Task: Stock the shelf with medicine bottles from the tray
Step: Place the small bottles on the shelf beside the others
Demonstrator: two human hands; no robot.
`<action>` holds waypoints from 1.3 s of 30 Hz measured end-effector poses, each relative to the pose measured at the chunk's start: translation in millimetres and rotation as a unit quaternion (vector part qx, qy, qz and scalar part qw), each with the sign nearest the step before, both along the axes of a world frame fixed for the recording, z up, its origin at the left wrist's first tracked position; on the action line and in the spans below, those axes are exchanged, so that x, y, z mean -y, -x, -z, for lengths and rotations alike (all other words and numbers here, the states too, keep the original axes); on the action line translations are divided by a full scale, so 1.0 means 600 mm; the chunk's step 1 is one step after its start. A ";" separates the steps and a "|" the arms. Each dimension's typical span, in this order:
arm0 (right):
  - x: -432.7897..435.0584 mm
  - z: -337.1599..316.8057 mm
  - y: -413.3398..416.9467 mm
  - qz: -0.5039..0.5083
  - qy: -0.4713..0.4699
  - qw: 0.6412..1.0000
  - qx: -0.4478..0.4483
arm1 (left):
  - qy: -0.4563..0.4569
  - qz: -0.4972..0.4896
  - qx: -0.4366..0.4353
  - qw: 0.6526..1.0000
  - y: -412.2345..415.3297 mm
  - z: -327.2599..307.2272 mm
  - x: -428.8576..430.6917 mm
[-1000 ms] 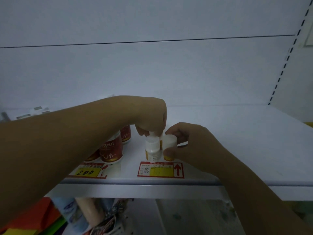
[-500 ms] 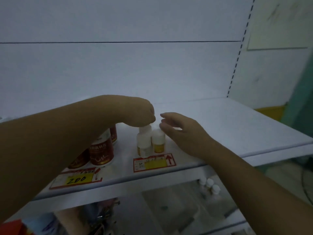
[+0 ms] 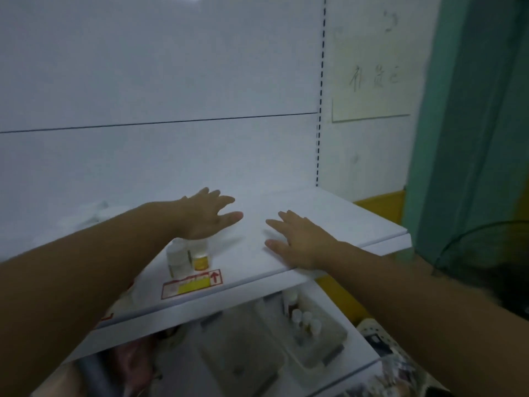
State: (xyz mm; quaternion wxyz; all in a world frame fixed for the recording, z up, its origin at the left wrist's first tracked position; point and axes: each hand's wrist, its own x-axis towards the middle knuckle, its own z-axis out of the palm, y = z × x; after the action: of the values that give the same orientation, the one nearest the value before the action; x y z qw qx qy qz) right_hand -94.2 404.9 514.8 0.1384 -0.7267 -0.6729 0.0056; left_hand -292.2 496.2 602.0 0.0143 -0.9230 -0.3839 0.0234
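Two small white-capped medicine bottles (image 3: 187,257) stand on the white shelf (image 3: 329,222) just behind a red and yellow price tag (image 3: 191,287). My left hand (image 3: 210,214) hovers above them with fingers spread, holding nothing. My right hand (image 3: 297,239) is over the shelf's front part to the right, fingers straight, also holding nothing. Below the shelf a clear tray (image 3: 329,348) holds several small white-capped bottles (image 3: 305,319).
The shelf's white back panel (image 3: 171,81) rises behind the hands. A perforated upright (image 3: 320,96) marks the shelf's right end. Beyond it are a paper notice (image 3: 372,75) on the wall and a green curtain (image 3: 472,138). A second clear tray (image 3: 243,359) lies below.
Both hands have let go of the bottles and opened flat, lifting up and apart. The view has swung right and down, so the tray below the shelf shows more.
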 end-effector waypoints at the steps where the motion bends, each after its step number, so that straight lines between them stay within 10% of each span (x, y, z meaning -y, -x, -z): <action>1: 0.017 0.003 -0.005 -0.008 0.004 1.000 -0.001 | 0.007 0.001 0.015 1.000 -0.017 0.001 0.011; 10: 0.209 0.068 -0.064 -0.146 -0.115 0.980 0.065 | -0.082 0.122 0.238 0.960 -0.090 0.111 0.168; 14: 0.263 0.148 -0.091 -0.213 -0.111 0.968 0.078 | -0.075 0.261 0.204 0.940 -0.067 0.220 0.252; 19: 0.257 0.232 -0.112 -0.134 -0.068 0.989 0.014 | 0.109 0.101 0.086 0.985 -0.082 0.342 0.229; 26: 0.200 0.390 -0.143 -0.007 -0.005 0.994 -0.106 | 0.252 -0.004 0.150 0.956 -0.123 0.492 0.142; 34: 0.029 0.491 -0.141 0.063 0.022 0.981 -0.182 | 0.254 0.001 0.235 0.938 -0.259 0.630 0.029; 39: -0.053 0.520 -0.150 0.146 0.210 0.961 -0.105 | 0.226 0.044 0.144 0.963 -0.330 0.673 -0.030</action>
State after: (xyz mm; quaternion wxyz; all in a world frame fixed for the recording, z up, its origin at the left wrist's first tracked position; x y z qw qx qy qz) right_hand -4.1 436.8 202.8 0.0518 -0.8253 -0.5246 0.2025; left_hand -94.0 514.3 198.1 -0.2489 -0.9118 -0.3258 -0.0238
